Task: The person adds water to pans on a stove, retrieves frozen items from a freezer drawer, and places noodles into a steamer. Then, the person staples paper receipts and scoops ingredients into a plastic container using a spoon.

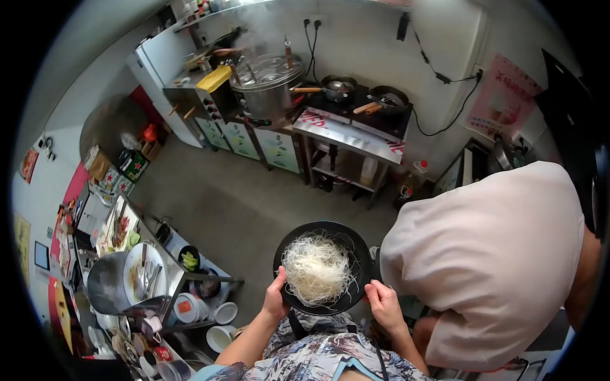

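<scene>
Evidently for balance, I judged, the left hand [275, 298] and right hand [385, 307] gripped opposite sides of the dish [364, 259]. Noodles [316, 270] lay heaped between.

I can't make out one whole word from here. Red lettering along the steel stove table [349, 135] shows only in part; the pink wall poster [505, 95] bears red characters too blurred to read. Red stars mark the green box [134, 167] opposite.
</scene>
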The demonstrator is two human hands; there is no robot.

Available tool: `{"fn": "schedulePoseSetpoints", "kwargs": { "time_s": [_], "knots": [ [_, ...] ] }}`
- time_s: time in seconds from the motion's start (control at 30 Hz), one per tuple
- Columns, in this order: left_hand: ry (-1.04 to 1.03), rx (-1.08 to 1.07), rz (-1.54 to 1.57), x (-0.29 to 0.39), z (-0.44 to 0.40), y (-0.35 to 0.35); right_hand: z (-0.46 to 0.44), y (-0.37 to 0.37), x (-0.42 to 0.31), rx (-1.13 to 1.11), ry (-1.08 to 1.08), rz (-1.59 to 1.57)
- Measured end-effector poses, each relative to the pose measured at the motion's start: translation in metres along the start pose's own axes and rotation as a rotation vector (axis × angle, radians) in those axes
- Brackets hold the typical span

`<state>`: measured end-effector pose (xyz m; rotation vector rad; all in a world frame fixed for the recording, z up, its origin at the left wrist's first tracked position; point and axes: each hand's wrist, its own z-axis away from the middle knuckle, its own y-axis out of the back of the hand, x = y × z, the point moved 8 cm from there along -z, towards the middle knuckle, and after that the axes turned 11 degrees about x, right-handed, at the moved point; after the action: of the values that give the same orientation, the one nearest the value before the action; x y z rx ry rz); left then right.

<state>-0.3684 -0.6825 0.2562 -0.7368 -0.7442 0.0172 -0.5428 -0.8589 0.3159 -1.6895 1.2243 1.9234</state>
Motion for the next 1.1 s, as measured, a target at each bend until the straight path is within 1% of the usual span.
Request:
{"fn": "schedulePoseSetpoints", "kwargs": {
  "time_s": [0.1,0.13,0.17,0.2,0.23,0.27,0.3,0.33,0.37,0.43,0.47,0.53,0.63,0.67,0.7,0.73,0.77,0.83,0.9,0.93,0.97,1.1],
  "knots": [
    [0.062,-0.008,0.002,-0.006,0.003,-0.001,0.002,-0.002,0.002,-0.033,-0.041,-0.043],
    [-0.018,0.063,0.014,0.003,0.006,0.006,-0.004,-0.007,0.001,-0.016,-0.049,-0.092],
    [-0.047,0.09,-0.009,0.013,-0.003,0.009,-0.005,-0.015,0.002,0.008,-0.069,-0.121],
    [-0.077,0.048,0.007,0.021,-0.011,0.014,-0.012,-0.025,0.005,0.011,-0.05,-0.163],
    [-0.1,0.054,0.046,0.031,-0.001,-0.002,-0.021,-0.028,-0.004,-0.056,0.03,-0.068],
    [-0.35,0.016,-0.137,0.037,-0.019,0.034,-0.024,-0.027,-0.013,-0.064,0.065,-0.017],
    [-0.284,-0.028,-0.111,0.055,-0.028,0.018,-0.04,-0.036,-0.023,0.049,0.202,-0.021],
    [-0.198,-0.012,0.023,0.08,-0.059,0.024,-0.072,-0.062,-0.034,0.015,0.19,-0.001],
    [-0.162,0.009,-0.03,0.105,-0.071,0.018,-0.099,-0.08,-0.044,-0.015,0.196,0.02],
    [-0.083,-0.032,-0.057,0.125,-0.089,0.008,-0.117,-0.094,-0.056,0.04,0.174,0.017],
    [-0.068,-0.046,-0.084,0.148,-0.1,0.008,-0.138,-0.114,-0.069,0.032,0.172,0.013],
    [-0.19,0.082,-0.195,0.214,-0.135,0.014,-0.183,-0.152,-0.093,0.053,0.154,-0.002],
    [-0.165,0.055,-0.174,0.216,-0.135,0.016,-0.186,-0.154,-0.092,0.066,0.159,-0.029],
    [-0.212,0.128,-0.192,0.221,-0.13,0.02,-0.185,-0.155,-0.097,0.067,0.194,-0.008],
    [-0.212,0.129,-0.193,0.222,-0.136,0.016,-0.187,-0.158,-0.1,0.068,0.229,0.013],
    [-0.207,0.084,-0.178,0.226,-0.141,0.013,-0.19,-0.16,-0.097,0.049,0.202,0.002],
    [-0.249,0.088,-0.131,0.239,-0.129,0.028,-0.191,-0.176,-0.101,0.002,0.226,-0.024],
    [-0.288,0.174,-0.181,0.261,-0.135,0.041,-0.195,-0.183,-0.121,0.079,0.273,0.03],
    [-0.362,0.163,-0.213,0.266,-0.143,0.062,-0.193,-0.174,-0.132,0.079,0.191,-0.003],
    [-0.304,0.17,-0.047,0.257,-0.141,0.061,-0.191,-0.169,-0.137,0.06,0.208,0.041],
    [-0.275,0.066,0.005,0.249,-0.141,0.049,-0.188,-0.162,-0.144,0.119,0.221,0.051],
    [-0.174,-0.024,0.115,0.234,-0.124,0.042,-0.185,-0.157,-0.172,0.118,0.242,0.046]
  ]
}}
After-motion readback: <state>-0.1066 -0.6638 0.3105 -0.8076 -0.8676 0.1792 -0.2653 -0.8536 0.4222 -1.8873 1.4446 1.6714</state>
